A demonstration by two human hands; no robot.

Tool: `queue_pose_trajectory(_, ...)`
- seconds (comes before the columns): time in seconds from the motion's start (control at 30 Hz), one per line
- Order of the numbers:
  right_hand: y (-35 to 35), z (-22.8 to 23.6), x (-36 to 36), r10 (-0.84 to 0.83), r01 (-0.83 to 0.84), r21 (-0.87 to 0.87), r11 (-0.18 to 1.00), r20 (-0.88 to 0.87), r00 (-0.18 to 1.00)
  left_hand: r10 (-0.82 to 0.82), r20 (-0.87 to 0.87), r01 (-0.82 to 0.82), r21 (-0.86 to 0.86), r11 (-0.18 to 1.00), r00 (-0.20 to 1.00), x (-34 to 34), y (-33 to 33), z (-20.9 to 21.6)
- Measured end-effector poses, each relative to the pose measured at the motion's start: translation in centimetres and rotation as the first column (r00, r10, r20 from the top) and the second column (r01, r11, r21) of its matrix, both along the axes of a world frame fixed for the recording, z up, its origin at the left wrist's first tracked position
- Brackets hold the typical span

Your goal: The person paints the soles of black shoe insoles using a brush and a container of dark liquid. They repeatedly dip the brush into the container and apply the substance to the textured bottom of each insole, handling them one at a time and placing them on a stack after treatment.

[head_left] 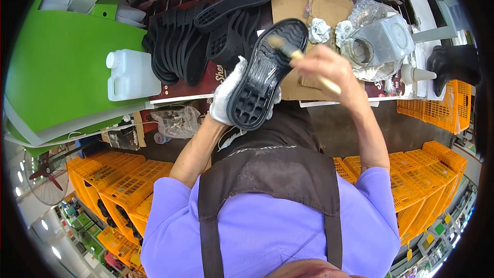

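My left hand, in a white glove, is wrapped around the heel half of a black shoe sole. The sole is tilted with its toe end up and away and its ridged inside facing me. A wet, shiny patch covers its middle, and square hollows show at the heel. My bare right hand, slightly blurred, grips the pale handle of a brush. Its bristles are over the sole's forefoot; whether they touch it I cannot tell.
Black soles stand in a row at the back left, beside a white jug. A clear wide-mouthed container lies on crumpled plastic at the right, near a squeeze bottle. Cardboard covers the bench. Orange crates flank me.
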State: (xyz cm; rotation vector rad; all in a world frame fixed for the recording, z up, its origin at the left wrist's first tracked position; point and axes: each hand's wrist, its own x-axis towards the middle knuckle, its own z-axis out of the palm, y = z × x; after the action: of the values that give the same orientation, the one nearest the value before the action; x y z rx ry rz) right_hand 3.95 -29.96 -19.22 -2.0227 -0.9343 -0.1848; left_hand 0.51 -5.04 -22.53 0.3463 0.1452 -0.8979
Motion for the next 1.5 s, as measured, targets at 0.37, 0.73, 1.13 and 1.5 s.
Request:
queue_pose_trajectory(0.37, 0.8, 1.8, -2.7, -0.023, 0.115, 0.172, 0.978, -0.462, 0.887, 0.092, 0.122, -0.119, 0.235, 0.965, 0.988, -0.8, -0.1, -0.2)
queue_pose_trajectory(0.73, 0.9, 1.8, -2.2, 0.230, 0.007, 0.303, 0.953, -0.737, 0.635, 0.160, 0.073, -0.174, 0.282, 0.944, 0.984, -1.1, -0.3, -0.1)
queue_pose_trajectory(1.13, 2.9, -0.3, -3.1, -0.046, 0.045, 0.079, 0.996, 0.000, 0.999, 0.162, 0.139, -0.197, 0.290, 0.936, 0.977, -0.8, -0.1, 0.0)
queue_pose_trajectory(1.5, 2.8, 2.8, -1.1, 0.045, 0.175, 0.151, 0.973, -0.867, 0.497, 0.056, 0.662, -0.466, 0.462, 0.755, 0.747, -0.3, -0.4, -0.1)
